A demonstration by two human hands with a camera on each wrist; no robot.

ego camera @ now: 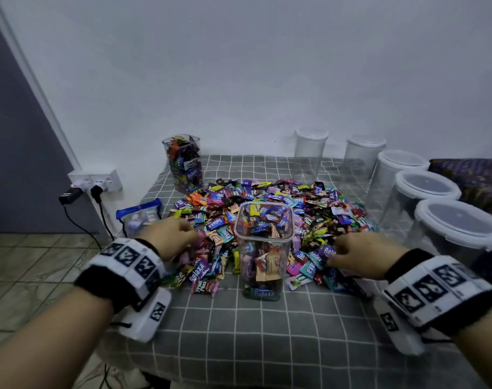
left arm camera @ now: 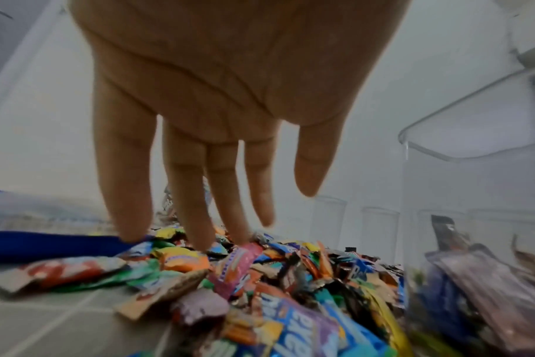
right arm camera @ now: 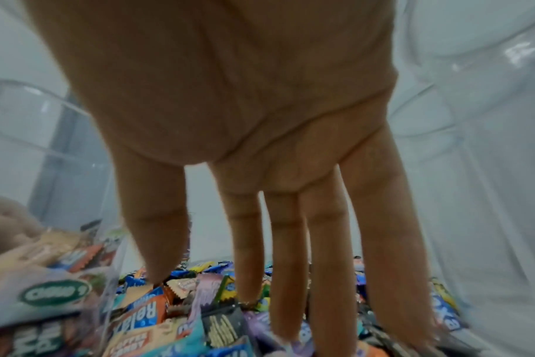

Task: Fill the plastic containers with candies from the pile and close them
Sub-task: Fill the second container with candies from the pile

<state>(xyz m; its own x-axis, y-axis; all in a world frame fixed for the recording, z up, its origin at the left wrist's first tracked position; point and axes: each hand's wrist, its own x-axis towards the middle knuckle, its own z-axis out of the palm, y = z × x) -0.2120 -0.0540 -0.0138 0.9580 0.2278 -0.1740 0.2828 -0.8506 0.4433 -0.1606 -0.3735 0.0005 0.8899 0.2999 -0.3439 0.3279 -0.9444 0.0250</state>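
A wide pile of wrapped candies covers the middle of the checked cloth. In front of it stands a clear square container without a lid, more than half full of candies. My left hand reaches into the pile left of that container; its straight fingers touch the wrappers and hold nothing. My right hand lies on the pile right of the container, its spread fingers pressing down among the candies. The container wall stands close beside each hand.
A second filled, lidless container stands at the back left. Several empty lidded containers line the right side and back. A blue-edged clear pouch lies left of the pile. A wall socket with plugs is at the left; the table's left edge drops to tiled floor.
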